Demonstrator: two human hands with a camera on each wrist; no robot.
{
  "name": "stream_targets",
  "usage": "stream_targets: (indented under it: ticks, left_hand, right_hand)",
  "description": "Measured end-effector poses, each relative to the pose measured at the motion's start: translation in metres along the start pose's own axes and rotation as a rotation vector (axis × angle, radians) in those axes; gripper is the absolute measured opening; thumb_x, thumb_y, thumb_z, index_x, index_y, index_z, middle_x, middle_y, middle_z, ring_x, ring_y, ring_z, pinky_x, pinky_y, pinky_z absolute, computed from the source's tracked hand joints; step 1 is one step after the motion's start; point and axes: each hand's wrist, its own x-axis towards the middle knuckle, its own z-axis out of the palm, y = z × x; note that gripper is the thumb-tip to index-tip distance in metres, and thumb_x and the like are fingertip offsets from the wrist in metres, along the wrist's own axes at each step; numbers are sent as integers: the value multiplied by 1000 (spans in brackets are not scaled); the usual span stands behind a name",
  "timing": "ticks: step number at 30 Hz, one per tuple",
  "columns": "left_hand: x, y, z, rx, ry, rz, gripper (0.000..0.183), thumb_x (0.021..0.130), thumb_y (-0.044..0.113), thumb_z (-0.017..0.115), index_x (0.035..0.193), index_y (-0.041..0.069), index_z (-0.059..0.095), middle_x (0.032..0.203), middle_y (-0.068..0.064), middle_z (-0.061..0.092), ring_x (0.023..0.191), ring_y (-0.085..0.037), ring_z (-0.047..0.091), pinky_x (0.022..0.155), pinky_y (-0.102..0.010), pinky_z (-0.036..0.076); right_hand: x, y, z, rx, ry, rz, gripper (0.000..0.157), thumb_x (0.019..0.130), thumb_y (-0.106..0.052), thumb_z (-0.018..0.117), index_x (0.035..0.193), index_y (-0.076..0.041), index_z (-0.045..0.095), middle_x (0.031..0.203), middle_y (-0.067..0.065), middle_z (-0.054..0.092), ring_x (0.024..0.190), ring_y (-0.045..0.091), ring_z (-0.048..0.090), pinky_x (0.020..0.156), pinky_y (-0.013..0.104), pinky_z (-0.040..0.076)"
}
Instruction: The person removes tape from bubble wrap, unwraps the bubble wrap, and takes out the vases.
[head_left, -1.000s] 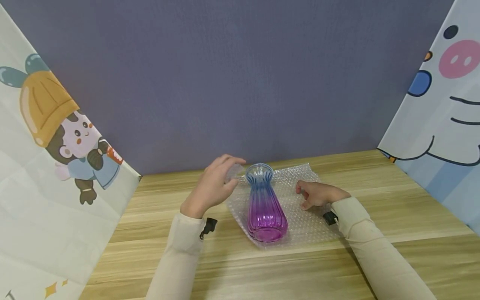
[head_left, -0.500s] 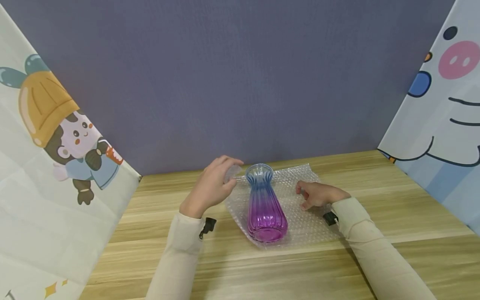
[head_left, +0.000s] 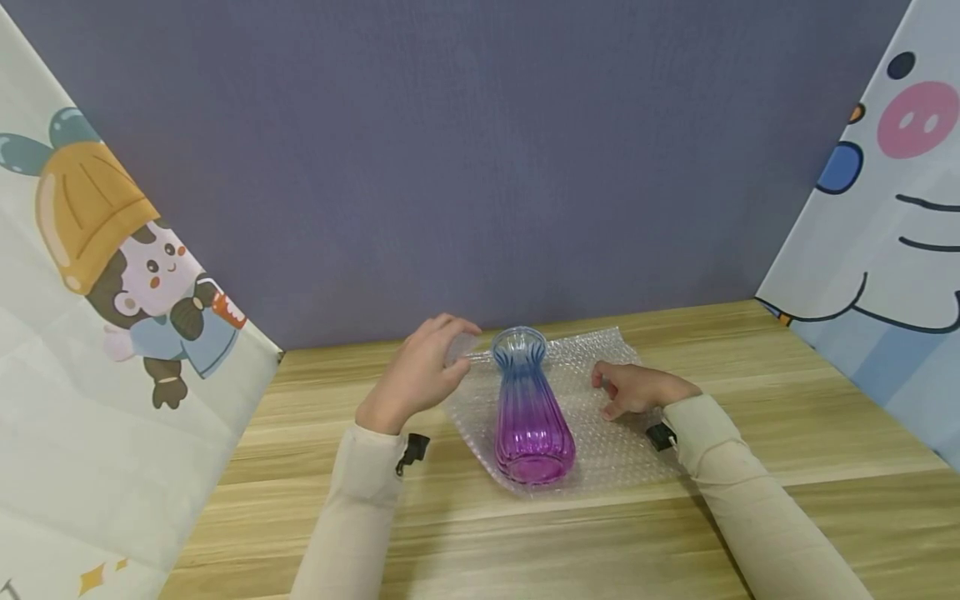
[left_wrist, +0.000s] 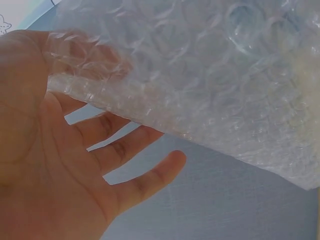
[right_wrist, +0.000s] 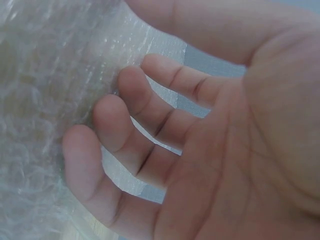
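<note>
Edging farther left of the vase (head_left: 532,417): left hand (head_left: 420,367), fingers spread, bubble wrap (head_left: 600,454) between thumb and fingers; right of vase: right hand (head_left: 637,390), fingers loosely bent; vase uncovered atop wrap, seemingly spreading wider.

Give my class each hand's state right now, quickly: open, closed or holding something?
Left hand: holding an edge of the bubble wrap.
Right hand: open, fingers loosely bent, at the bubble wrap.
</note>
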Motion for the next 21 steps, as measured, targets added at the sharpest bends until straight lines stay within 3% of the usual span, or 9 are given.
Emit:
stream_targets:
  ticks: [21]
  left_hand:
    - [0, -9, -1, 15, -63, -64, 37, 97, 22, 65, 133, 15, 63, 138, -5, 62, 136, -31, 52, 117, -55, 42]
  right_hand:
    - [-1, -1, 0, 14, 0, -4, 42, 88, -10, 78, 119, -4, 51, 84, 4, 48, 73, 17, 46, 64, 29, 40]
